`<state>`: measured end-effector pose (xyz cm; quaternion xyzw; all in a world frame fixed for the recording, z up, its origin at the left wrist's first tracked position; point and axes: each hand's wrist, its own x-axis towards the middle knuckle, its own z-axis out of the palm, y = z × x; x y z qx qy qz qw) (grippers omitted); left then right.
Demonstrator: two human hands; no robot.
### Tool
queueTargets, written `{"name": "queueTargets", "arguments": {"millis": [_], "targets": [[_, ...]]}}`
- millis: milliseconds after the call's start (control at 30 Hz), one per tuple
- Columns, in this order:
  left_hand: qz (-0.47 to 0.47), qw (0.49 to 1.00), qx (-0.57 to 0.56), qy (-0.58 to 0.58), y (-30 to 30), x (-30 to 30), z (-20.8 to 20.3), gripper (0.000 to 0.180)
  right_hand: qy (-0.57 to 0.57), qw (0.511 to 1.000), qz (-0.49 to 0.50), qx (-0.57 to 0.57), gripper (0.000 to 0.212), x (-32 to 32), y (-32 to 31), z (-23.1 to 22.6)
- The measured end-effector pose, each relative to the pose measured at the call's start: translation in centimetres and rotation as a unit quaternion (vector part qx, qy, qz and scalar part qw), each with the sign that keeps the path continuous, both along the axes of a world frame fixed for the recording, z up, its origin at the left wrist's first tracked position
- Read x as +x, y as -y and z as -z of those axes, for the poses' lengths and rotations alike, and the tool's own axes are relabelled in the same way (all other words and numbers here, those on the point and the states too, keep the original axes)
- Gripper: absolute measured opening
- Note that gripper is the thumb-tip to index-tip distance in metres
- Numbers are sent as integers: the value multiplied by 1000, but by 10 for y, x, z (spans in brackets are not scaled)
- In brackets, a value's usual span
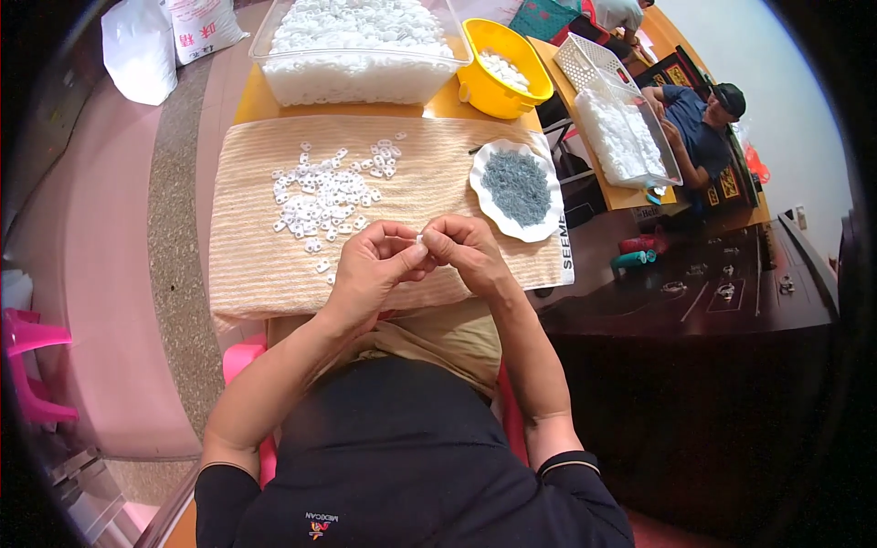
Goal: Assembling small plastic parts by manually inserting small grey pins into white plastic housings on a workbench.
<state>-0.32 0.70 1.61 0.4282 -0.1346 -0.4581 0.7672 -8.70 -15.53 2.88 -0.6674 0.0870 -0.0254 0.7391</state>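
Note:
My left hand [379, 260] and my right hand [464, 251] meet over the near part of a striped cloth [429, 164]. Both are closed in a pinch on one small white plastic piece [419, 239], mostly covered by my fingertips. Beyond my left hand lies a loose heap of small white plastic pieces with holes [324, 196], some scattered toward the far side. Right of the heap stands a white scalloped plate [481, 189] filled with small grey-blue parts [517, 187], too fine to make out singly.
At the table's far side stand a clear bin [356, 89] full of white pieces and a yellow basin [475, 87]. Right, a person [699, 128] sits by another white-filled bin [630, 151]. A dark glossy table [694, 283] is at right, a pink stool [36, 365] at left.

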Motion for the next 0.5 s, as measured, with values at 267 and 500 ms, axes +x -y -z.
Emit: {"name": "queueTargets", "arguments": {"millis": [267,500], "targets": [[3,999,27,-41,1,2,-1,27,30,973,144,-181,16,-11,28,0],[2,996,-6,-86,2,3,8,22,16,782,207,-587,14,-19,66,-8]]}}
